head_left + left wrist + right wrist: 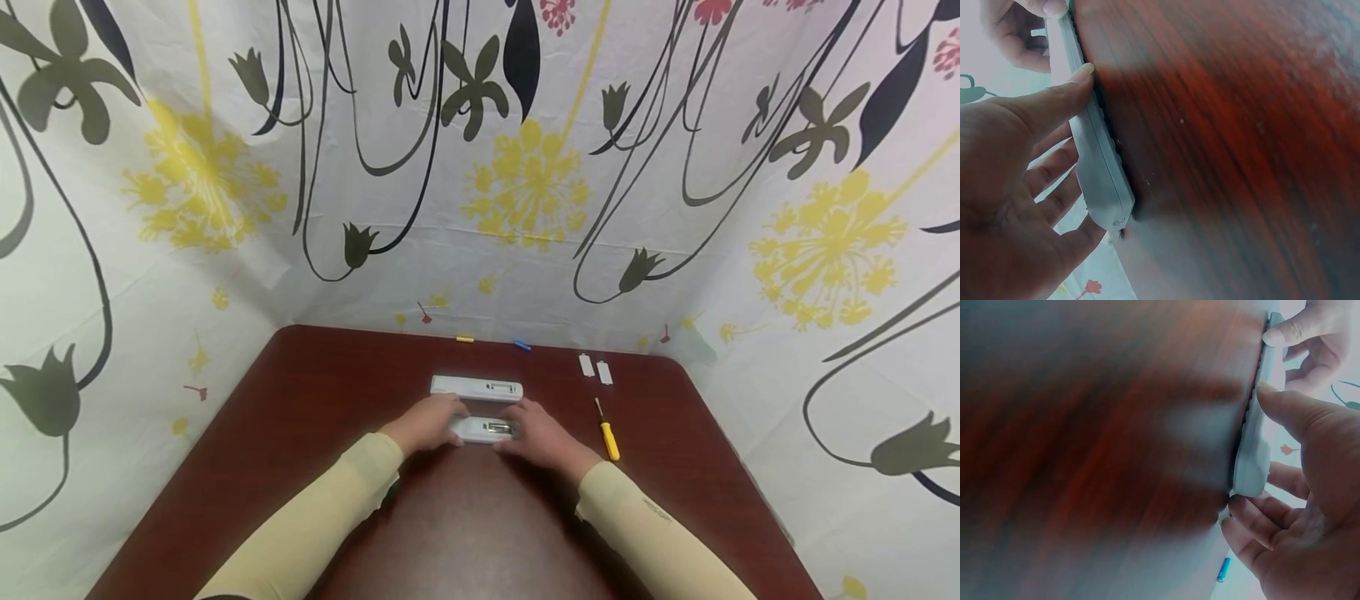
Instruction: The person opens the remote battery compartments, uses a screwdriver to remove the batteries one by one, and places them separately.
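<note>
A white remote control (478, 429) lies button side down on the table, its open battery compartment facing up near the right end. My left hand (429, 422) grips it at the left end, thumb on the near long edge and fingers on the far one. At the other end my right hand (546, 437) holds it the same way. Both wrist views show the thumbs along its edge, with the dark buttons low against the tabletop. Just behind it lies a second white remote (467, 387), its battery compartment also uncovered.
A yellow-handled screwdriver (611, 442) lies to the right on the dark red table (315, 392). Beyond it are two small white covers (587, 365). At the back edge lie a yellow battery (465, 339) and a blue battery (522, 345). Patterned curtains (420, 283) surround the table.
</note>
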`<state>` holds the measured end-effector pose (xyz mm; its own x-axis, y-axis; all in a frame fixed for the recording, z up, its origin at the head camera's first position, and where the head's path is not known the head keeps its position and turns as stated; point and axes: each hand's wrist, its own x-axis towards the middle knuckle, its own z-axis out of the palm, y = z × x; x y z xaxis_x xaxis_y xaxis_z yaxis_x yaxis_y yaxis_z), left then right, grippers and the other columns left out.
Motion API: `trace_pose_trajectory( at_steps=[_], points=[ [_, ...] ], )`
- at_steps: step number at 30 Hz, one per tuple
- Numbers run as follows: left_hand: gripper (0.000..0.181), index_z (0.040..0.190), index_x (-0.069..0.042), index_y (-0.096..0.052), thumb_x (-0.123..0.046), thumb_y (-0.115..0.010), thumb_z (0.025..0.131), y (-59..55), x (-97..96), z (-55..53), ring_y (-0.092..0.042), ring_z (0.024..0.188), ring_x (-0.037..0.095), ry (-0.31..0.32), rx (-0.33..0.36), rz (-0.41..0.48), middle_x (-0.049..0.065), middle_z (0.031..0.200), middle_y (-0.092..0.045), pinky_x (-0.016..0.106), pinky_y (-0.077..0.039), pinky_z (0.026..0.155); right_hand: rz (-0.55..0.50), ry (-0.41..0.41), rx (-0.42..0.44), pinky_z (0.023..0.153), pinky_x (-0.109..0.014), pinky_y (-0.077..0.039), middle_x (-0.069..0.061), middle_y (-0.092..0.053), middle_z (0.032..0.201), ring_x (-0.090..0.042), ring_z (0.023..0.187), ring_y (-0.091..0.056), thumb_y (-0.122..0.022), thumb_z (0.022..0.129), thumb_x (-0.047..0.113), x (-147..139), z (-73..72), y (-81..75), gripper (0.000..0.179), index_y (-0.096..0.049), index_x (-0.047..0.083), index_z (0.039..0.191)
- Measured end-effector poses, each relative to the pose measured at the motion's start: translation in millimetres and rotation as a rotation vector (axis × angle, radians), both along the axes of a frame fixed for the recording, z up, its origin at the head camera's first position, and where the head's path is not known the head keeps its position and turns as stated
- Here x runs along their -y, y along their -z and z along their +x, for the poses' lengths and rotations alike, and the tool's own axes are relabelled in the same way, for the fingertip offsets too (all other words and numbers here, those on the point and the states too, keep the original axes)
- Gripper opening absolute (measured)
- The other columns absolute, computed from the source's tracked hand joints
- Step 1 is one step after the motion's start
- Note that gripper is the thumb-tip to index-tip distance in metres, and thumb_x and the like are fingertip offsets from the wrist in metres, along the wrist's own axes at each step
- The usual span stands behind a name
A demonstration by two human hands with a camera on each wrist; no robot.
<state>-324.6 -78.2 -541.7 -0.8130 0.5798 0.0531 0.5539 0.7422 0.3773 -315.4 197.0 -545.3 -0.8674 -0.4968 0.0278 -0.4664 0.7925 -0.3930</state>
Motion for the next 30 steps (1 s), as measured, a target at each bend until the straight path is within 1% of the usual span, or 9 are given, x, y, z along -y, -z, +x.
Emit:
trace_pose_trajectory(
  at_steps=[4,6,8,11,13,17,21,25,30],
  points=[
    [0.044,0.128,-0.006,-0.077,-0.022,-0.094,0.091,-0.7,0.4,1.1,-0.066,0.129,0.03,0.004,-0.007,-0.002,0.01,0.129,-0.072,0.046,-0.049,0.115,-0.016,0.038,-0.008,0.101,-0.044,-0.056,-0.001,-0.063,0.132,-0.019,0.113,-0.056,-0.088,0.094,0.053,-6.6,5.9,-1.4,0.062,-0.071,0.016,0.141],
    [0.044,0.128,-0.005,-0.077,-0.022,-0.094,0.091,-1.7,0.5,1.8,-0.066,0.13,0.031,0.007,-0.006,-0.002,0.011,0.13,-0.072,0.046,-0.049,0.115,-0.021,0.068,-0.022,0.098,-0.042,-0.056,0.0,-0.063,0.126,-0.018,0.109,-0.057,-0.089,0.093,0.052,-10.6,8.9,-4.7,0.061,-0.072,0.017,0.14],
    [0.044,0.129,-0.005,-0.077,-0.022,-0.093,0.092,-2.8,0.6,2.3,-0.065,0.13,0.031,0.008,-0.003,-0.004,0.011,0.131,-0.072,0.046,-0.049,0.116,-0.021,0.107,-0.047,0.098,-0.043,-0.056,-0.001,-0.063,0.124,-0.02,0.108,-0.058,-0.089,0.093,0.049,-14.6,11.3,-8.7,0.06,-0.072,0.015,0.14],
    [0.045,0.13,-0.006,-0.077,-0.023,-0.093,0.092,-4.6,0.9,3.1,-0.065,0.131,0.031,0.007,0.001,-0.008,0.011,0.132,-0.072,0.046,-0.049,0.116,-0.002,0.176,-0.087,0.104,-0.047,-0.056,-0.005,-0.065,0.129,-0.024,0.114,-0.061,-0.089,0.094,0.047,-21.2,14.9,-14.9,0.061,-0.071,0.012,0.141],
    [0.044,0.13,-0.006,-0.077,-0.023,-0.093,0.092,-5.2,1.1,3.2,-0.066,0.13,0.031,0.005,0.002,-0.009,0.011,0.132,-0.072,0.046,-0.049,0.116,0.005,0.22,-0.105,0.109,-0.054,-0.053,-0.01,-0.065,0.136,-0.031,0.121,-0.061,-0.088,0.094,0.047,-26.5,17.3,-17.7,0.066,-0.068,0.01,0.145],
    [0.044,0.129,-0.006,-0.077,-0.023,-0.094,0.092,-6.0,0.8,3.5,-0.066,0.13,0.03,0.001,0.01,-0.011,0.01,0.131,-0.072,0.046,-0.05,0.115,0.008,0.292,-0.144,0.115,-0.065,-0.045,-0.019,-0.063,0.143,-0.043,0.132,-0.059,-0.086,0.095,0.054,-40.6,19.8,-21.2,0.077,-0.063,0.006,0.15],
    [0.045,0.129,-0.006,-0.077,-0.024,-0.094,0.092,-5.6,0.5,3.1,-0.066,0.13,0.03,0.005,0.011,-0.019,0.01,0.131,-0.072,0.045,-0.05,0.115,0.034,0.361,-0.154,0.114,-0.07,-0.044,-0.025,-0.061,0.146,-0.049,0.134,-0.055,-0.082,0.095,0.062,-56.2,21.9,-24.8,0.087,-0.058,0.002,0.153],
    [0.045,0.13,-0.006,-0.077,-0.024,-0.093,0.093,-6.0,0.6,3.5,-0.065,0.131,0.029,0.006,0.016,-0.02,0.01,0.132,-0.073,0.045,-0.05,0.115,0.072,0.43,-0.13,0.109,-0.073,-0.046,-0.032,-0.056,0.149,-0.053,0.135,-0.052,-0.079,0.095,0.067,-70.9,24.5,-29.4,0.095,-0.053,-0.002,0.155],
    [0.044,0.13,-0.006,-0.076,-0.024,-0.093,0.093,-7.6,1.4,5.1,-0.066,0.129,0.029,0.002,0.016,-0.017,0.009,0.13,-0.072,0.045,-0.05,0.114,0.11,0.498,-0.094,0.105,-0.075,-0.047,-0.035,-0.054,0.148,-0.056,0.133,-0.05,-0.075,0.095,0.073,-89.5,27.3,-32.4,0.1,-0.05,-0.004,0.154]
  ],
)
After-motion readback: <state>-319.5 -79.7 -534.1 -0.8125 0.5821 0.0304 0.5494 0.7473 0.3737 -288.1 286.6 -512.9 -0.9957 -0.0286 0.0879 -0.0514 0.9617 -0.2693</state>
